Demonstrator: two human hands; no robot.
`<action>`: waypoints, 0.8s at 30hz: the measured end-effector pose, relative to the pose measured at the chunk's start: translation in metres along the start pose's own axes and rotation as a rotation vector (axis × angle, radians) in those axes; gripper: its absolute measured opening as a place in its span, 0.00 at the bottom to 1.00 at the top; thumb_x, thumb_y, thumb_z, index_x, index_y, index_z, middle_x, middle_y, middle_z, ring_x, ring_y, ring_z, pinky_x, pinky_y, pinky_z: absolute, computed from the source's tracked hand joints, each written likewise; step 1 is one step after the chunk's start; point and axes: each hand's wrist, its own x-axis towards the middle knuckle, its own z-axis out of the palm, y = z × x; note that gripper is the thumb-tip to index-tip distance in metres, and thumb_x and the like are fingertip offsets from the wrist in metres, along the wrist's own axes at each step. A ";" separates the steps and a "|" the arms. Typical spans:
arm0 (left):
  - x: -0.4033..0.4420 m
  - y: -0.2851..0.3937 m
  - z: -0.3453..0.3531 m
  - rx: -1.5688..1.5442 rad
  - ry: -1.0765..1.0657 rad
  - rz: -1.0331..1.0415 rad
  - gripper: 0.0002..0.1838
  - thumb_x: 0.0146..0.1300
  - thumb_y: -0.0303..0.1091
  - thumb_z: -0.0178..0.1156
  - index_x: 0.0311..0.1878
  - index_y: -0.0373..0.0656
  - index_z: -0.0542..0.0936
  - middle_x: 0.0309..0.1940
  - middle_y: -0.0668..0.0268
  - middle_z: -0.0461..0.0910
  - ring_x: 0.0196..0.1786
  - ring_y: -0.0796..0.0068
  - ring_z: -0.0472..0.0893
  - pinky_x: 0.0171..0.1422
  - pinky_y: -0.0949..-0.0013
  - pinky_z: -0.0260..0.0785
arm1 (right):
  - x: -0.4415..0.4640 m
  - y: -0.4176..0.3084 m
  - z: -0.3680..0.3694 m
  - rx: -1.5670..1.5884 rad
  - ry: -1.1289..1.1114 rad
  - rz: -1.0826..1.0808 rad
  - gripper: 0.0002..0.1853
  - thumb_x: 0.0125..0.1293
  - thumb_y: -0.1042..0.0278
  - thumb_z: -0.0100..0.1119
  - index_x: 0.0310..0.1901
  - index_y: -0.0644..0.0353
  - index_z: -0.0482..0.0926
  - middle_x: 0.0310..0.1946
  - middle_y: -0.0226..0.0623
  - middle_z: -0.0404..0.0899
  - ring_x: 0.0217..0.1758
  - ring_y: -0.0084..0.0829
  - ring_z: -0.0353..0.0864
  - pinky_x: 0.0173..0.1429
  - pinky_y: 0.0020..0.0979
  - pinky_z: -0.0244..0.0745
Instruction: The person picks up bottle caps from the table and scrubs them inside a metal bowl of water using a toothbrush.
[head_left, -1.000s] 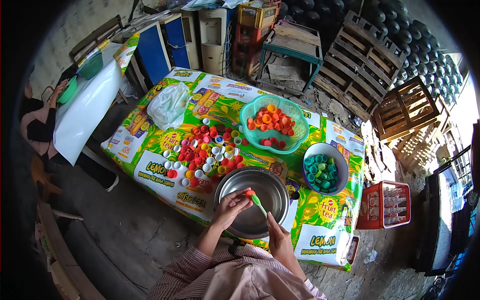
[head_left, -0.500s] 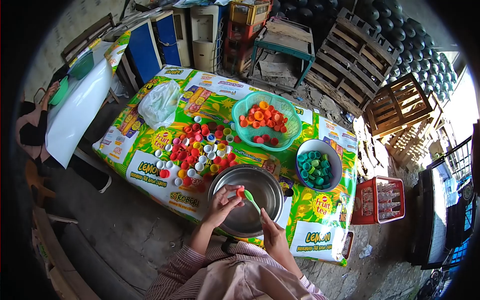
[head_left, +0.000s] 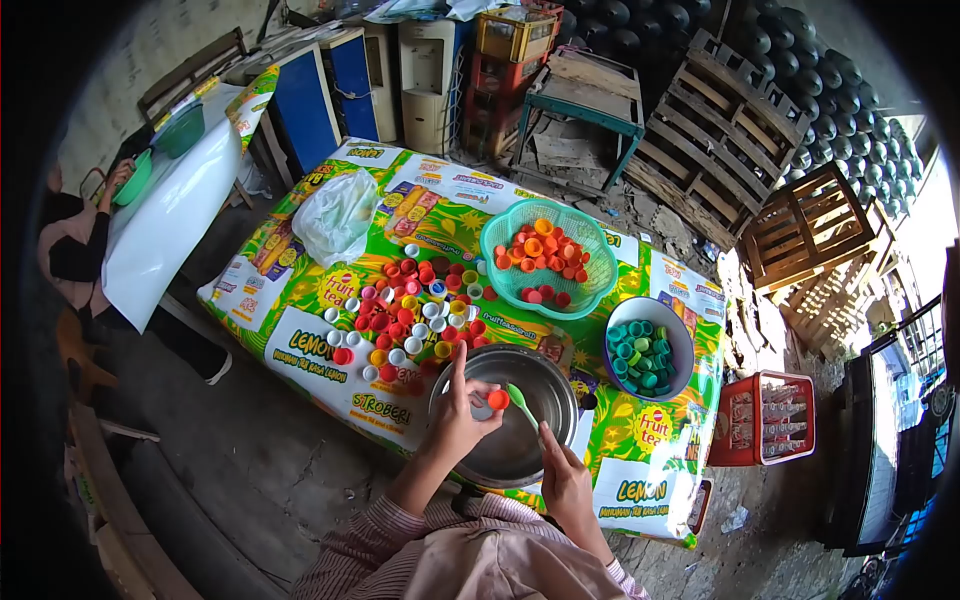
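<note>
Over the steel basin (head_left: 480, 470), my left hand (head_left: 462, 415) pinches a red-orange bottle cap (head_left: 497, 400), its index finger stretched up. My right hand (head_left: 566, 475) grips a light-green plastic spoon (head_left: 524, 405), whose head is close to the cap; whether they touch I cannot tell. Loose red, white, yellow and pink bottle caps (head_left: 397, 331) lie spread beyond the basin on the left. A mint-green basket (head_left: 497, 285) holds orange and red caps. To the right, a bowl (head_left: 686, 350) contains teal and green caps.
A crumpled clear plastic bag (head_left: 335, 215) lies on the table's printed cover (head_left: 270, 290) at far left. Another person (head_left: 75, 250) sits at a second table with green basins (head_left: 180, 130). Red crate (head_left: 718, 440) stands right; wooden pallets (head_left: 700, 130) lean behind.
The view has shifted slightly, so the table sits lower and further right. My left index finger has lifted, and the cap is turned differently. Both hands keep hold of the cap and spoon.
</note>
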 end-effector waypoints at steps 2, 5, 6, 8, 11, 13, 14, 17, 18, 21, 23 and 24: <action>0.004 -0.005 0.002 -0.036 0.000 0.002 0.59 0.40 0.22 0.69 0.71 0.40 0.38 0.33 0.60 0.81 0.34 0.69 0.82 0.38 0.71 0.75 | -0.001 0.002 -0.001 -0.064 -0.066 -0.008 0.30 0.60 0.78 0.51 0.65 0.43 0.63 0.22 0.41 0.72 0.19 0.44 0.74 0.24 0.42 0.68; 0.007 -0.008 0.004 -0.048 -0.004 0.014 0.60 0.39 0.21 0.69 0.71 0.41 0.38 0.31 0.59 0.81 0.33 0.68 0.82 0.40 0.70 0.76 | 0.000 0.008 0.000 -0.111 -0.103 -0.002 0.30 0.60 0.77 0.52 0.64 0.42 0.64 0.21 0.39 0.71 0.19 0.42 0.74 0.23 0.42 0.69; 0.007 -0.009 0.004 -0.029 -0.008 0.009 0.60 0.39 0.21 0.69 0.71 0.41 0.38 0.31 0.59 0.81 0.33 0.68 0.82 0.40 0.70 0.76 | 0.002 0.009 -0.002 -0.118 -0.065 0.025 0.30 0.60 0.77 0.52 0.64 0.42 0.64 0.21 0.39 0.71 0.19 0.42 0.74 0.23 0.42 0.69; 0.006 -0.009 0.004 0.017 -0.024 -0.005 0.60 0.39 0.21 0.68 0.71 0.41 0.37 0.32 0.59 0.81 0.33 0.68 0.82 0.40 0.69 0.76 | 0.001 0.009 -0.004 -0.143 -0.039 0.048 0.31 0.58 0.77 0.53 0.64 0.40 0.64 0.22 0.38 0.70 0.18 0.41 0.74 0.22 0.41 0.70; 0.007 -0.004 0.004 -0.102 -0.055 -0.050 0.60 0.40 0.21 0.68 0.71 0.41 0.36 0.31 0.59 0.81 0.34 0.67 0.82 0.41 0.69 0.76 | -0.003 0.007 -0.002 -0.239 -0.135 -0.019 0.32 0.57 0.77 0.53 0.64 0.39 0.65 0.21 0.36 0.69 0.17 0.39 0.73 0.22 0.40 0.70; 0.006 -0.006 0.005 -0.059 -0.066 -0.038 0.60 0.41 0.20 0.67 0.71 0.42 0.35 0.32 0.58 0.81 0.36 0.67 0.82 0.42 0.69 0.76 | -0.004 0.010 -0.001 -0.240 -0.101 0.006 0.32 0.56 0.77 0.53 0.64 0.39 0.66 0.21 0.34 0.67 0.17 0.38 0.73 0.21 0.38 0.70; 0.005 -0.006 0.006 -0.069 -0.064 -0.043 0.60 0.41 0.19 0.67 0.71 0.42 0.34 0.33 0.58 0.81 0.37 0.67 0.82 0.43 0.69 0.76 | -0.002 0.009 -0.003 -0.238 -0.073 0.025 0.33 0.56 0.78 0.53 0.63 0.38 0.66 0.22 0.34 0.67 0.17 0.37 0.72 0.21 0.38 0.70; 0.006 -0.005 0.006 -0.129 -0.078 -0.053 0.61 0.41 0.18 0.66 0.71 0.44 0.32 0.35 0.57 0.81 0.39 0.68 0.82 0.44 0.69 0.77 | -0.003 0.007 -0.006 -0.257 -0.058 0.033 0.33 0.56 0.78 0.53 0.63 0.38 0.66 0.22 0.33 0.68 0.16 0.36 0.71 0.21 0.38 0.71; 0.007 -0.003 0.006 -0.172 -0.088 -0.069 0.60 0.42 0.18 0.66 0.71 0.44 0.33 0.36 0.58 0.80 0.40 0.68 0.82 0.45 0.69 0.77 | -0.004 0.011 -0.004 -0.250 -0.075 -0.006 0.33 0.56 0.78 0.53 0.64 0.37 0.66 0.22 0.33 0.68 0.17 0.36 0.71 0.21 0.37 0.70; 0.008 -0.005 0.007 -0.205 -0.120 -0.076 0.61 0.42 0.19 0.66 0.71 0.45 0.32 0.35 0.58 0.81 0.40 0.68 0.82 0.45 0.70 0.77 | -0.002 0.018 -0.007 -0.277 -0.065 -0.017 0.33 0.56 0.77 0.54 0.64 0.37 0.65 0.22 0.32 0.68 0.17 0.34 0.71 0.21 0.36 0.70; 0.010 -0.003 0.006 -0.184 -0.125 -0.097 0.60 0.42 0.17 0.66 0.71 0.45 0.33 0.37 0.57 0.80 0.41 0.69 0.81 0.46 0.69 0.77 | 0.000 0.015 -0.010 -0.291 -0.012 -0.025 0.34 0.55 0.77 0.54 0.64 0.37 0.65 0.22 0.31 0.68 0.17 0.32 0.71 0.21 0.35 0.70; 0.012 -0.002 0.005 -0.194 -0.130 -0.110 0.60 0.42 0.18 0.66 0.71 0.45 0.33 0.36 0.57 0.80 0.40 0.69 0.81 0.46 0.68 0.77 | 0.000 0.013 -0.012 -0.282 -0.007 -0.051 0.33 0.56 0.78 0.54 0.64 0.37 0.65 0.22 0.31 0.67 0.17 0.32 0.71 0.20 0.34 0.70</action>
